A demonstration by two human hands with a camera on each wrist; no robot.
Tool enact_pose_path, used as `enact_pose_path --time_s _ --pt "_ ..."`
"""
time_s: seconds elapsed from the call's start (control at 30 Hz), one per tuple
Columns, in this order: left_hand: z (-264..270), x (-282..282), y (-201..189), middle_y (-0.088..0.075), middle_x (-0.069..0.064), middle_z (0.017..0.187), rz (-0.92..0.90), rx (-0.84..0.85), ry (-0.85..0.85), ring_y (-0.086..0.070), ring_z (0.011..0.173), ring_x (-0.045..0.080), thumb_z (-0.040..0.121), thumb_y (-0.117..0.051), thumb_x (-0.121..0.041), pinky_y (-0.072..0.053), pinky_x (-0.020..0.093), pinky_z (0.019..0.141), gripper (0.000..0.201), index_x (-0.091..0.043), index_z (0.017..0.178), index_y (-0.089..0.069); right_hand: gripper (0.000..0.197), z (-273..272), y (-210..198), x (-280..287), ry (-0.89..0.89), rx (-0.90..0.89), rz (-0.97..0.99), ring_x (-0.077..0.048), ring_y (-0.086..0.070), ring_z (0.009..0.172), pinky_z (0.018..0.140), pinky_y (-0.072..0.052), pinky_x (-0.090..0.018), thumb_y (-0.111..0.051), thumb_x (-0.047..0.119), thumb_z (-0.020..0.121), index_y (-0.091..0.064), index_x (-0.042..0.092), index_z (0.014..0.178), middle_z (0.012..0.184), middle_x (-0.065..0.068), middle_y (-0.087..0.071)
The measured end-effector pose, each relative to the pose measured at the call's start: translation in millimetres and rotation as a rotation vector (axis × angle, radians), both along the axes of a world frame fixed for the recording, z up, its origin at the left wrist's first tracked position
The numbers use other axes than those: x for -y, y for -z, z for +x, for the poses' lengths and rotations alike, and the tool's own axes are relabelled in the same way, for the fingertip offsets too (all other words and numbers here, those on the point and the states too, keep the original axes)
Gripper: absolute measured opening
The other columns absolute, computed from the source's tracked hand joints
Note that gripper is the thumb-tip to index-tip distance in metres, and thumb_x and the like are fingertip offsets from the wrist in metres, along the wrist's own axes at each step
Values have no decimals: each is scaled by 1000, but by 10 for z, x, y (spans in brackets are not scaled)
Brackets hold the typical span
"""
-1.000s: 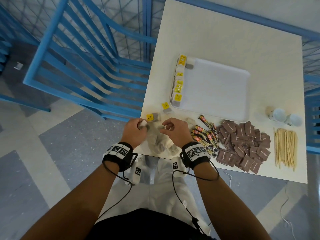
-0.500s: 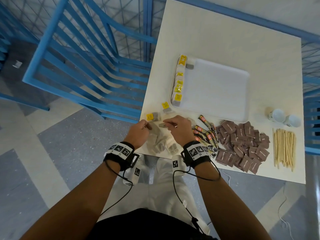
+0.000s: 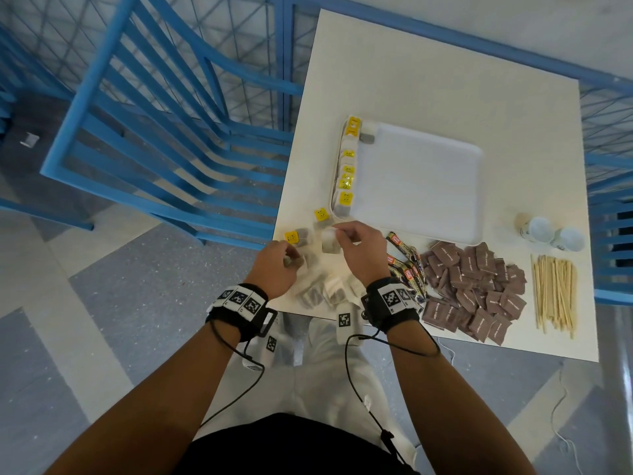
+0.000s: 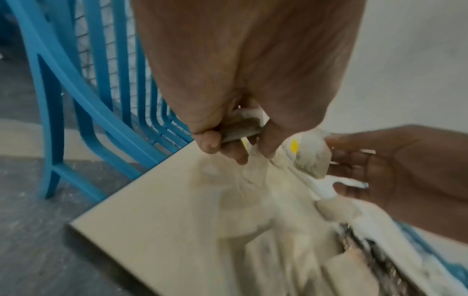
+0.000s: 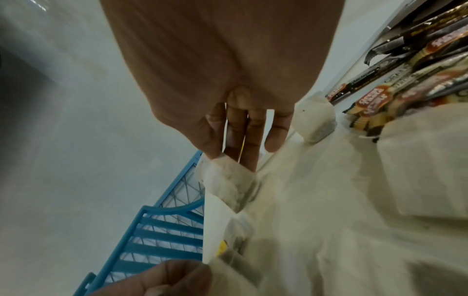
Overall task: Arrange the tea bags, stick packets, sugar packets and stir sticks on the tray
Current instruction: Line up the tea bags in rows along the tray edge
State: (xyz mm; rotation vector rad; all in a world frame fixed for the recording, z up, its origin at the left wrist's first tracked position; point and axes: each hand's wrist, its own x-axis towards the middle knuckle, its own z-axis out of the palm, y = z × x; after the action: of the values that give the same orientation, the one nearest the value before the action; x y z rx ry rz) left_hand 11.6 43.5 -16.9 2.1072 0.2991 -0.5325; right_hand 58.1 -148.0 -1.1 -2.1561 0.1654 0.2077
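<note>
A white tray (image 3: 421, 186) lies mid-table with several yellow-tagged tea bags (image 3: 346, 180) lined along its left rim. My right hand (image 3: 356, 245) pinches one tea bag (image 3: 330, 243) by its top, lifted just off the table; the same bag (image 5: 228, 184) hangs below the fingers in the right wrist view. My left hand (image 3: 277, 269) curls round another tea bag (image 4: 240, 128) at the table's near-left corner. A pile of tea bags (image 3: 322, 289) lies between my wrists. Stick packets (image 3: 404, 262), brown sugar packets (image 3: 472, 289) and wooden stir sticks (image 3: 555, 293) lie to the right.
Two loose tea bags (image 3: 301, 236) with yellow tags lie near the table's left edge. Two small white cups (image 3: 551, 234) lie on their sides right of the tray. Blue chairs (image 3: 154, 132) and a blue mesh fence stand left of the table.
My right hand has lifted a tea bag out of the pile and moved it away from me, toward the tray's near-left corner. My left hand has stayed over the pile, curled on another bag.
</note>
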Motion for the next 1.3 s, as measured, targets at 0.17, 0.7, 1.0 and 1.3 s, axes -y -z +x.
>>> enact_pose_path --time_s 0.17,0.7,1.0,1.3 --pt "264 73 -93 -62 -5 87 -150 -24 -134 -57 79 15 97 -66 -18 -44 27 68 14 -24 88 -57 13 165 -147 45 16 -39 151 -10 -71 81 78 -57 -31 -67 15 93 -75 26 97 87 5 -76" --pt "1103 825 -536 -69 26 91 -810 -206 -493 -67 80 35 96 -69 -13 -60 40 71 18 5 96 -66 11 1058 -391 494 -82 -72 127 -13 -70 75 68 -59 -33 -67 18 92 -76 24 95 88 6 -76" --pt "1445 994 -469 -69 23 83 -615 -43 -504 -69 74 27 94 -67 -1 -63 36 70 8 7 96 -68 10 1513 -303 711 -202 -170 49 -15 -71 76 72 -61 -35 -70 27 90 -74 20 96 86 4 -75" --pt "1616 788 -410 -69 22 91 -577 -110 -565 -69 74 28 92 -68 5 -63 31 69 12 4 104 -68 6 2284 -2 654 63 -195 45 -27 -72 77 78 -60 -47 -72 26 86 -66 27 85 83 -3 -76"
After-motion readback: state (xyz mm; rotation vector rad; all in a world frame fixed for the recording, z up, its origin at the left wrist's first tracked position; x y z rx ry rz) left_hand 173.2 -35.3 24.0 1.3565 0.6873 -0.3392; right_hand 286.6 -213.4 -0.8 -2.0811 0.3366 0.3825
